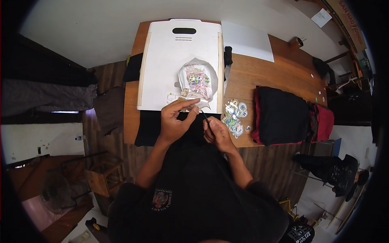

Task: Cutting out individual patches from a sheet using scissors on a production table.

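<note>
My left hand (175,120) is closed, its thumb and forefinger pinching a small piece of printed sticker paper (197,96) by its near edge. My right hand (219,133) grips a thin dark pen-like tool (205,118), whose tip points up toward the left fingertips. I cannot make out what kind of tip it has. Just beyond the paper, a crumpled white paper holder (213,75) contains many pink and white scraps with some green bits. Under it lies a large white board (162,60) with a dark handle slot. Cut-out stickers (233,119) are heaped on the table right of my right hand.
The board rests on a brown wooden table (247,77). A white sheet (248,40) lies at the back, with a brown cup (296,43) to its right. Folded black and red cloth (283,115) occupies the right side. A wooden stool (104,174) stands on the floor at left.
</note>
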Available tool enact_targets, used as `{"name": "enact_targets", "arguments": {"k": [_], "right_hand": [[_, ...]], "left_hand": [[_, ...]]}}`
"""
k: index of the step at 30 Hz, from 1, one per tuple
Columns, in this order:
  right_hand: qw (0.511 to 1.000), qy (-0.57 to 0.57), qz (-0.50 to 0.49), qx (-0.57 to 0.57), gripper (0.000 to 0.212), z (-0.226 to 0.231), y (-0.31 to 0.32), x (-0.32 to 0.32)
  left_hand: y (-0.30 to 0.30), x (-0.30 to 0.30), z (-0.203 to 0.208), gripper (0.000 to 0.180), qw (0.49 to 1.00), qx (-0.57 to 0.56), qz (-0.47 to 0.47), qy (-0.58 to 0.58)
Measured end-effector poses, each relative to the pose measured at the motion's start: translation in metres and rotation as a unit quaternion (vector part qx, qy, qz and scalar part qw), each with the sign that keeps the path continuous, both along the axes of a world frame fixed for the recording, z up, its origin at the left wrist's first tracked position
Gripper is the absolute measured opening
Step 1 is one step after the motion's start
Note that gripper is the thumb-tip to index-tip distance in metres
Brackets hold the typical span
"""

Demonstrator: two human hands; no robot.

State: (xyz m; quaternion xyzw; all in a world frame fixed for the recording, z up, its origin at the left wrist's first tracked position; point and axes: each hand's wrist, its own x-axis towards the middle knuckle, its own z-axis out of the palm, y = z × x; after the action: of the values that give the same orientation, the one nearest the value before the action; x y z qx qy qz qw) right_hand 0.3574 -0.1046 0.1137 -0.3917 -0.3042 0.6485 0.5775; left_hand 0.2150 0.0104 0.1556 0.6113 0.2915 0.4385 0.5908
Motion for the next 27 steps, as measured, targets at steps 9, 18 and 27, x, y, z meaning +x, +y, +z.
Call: {"name": "enact_targets", "arguments": {"k": [9,18,27], "right_hand": [[1.0,0.007,-0.006,-0.006,0.036,-0.006,-0.001,0.004],[0.991,-0.003,-0.12,0.052,0.038,0.015,0.01,0.0],[0.987,-0.07,-0.105,0.1,0.042,0.045,0.025,0.003]], "left_hand": [[0.0,-0.001,-0.002,0.026,1.0,-0.004,0.003,-0.023],[-0.006,-0.008,0.01,0.026,0.999,0.016,0.014,-0.037],[-0.016,-0.026,0.017,0.024,0.998,0.059,-0.012,0.003]]}}
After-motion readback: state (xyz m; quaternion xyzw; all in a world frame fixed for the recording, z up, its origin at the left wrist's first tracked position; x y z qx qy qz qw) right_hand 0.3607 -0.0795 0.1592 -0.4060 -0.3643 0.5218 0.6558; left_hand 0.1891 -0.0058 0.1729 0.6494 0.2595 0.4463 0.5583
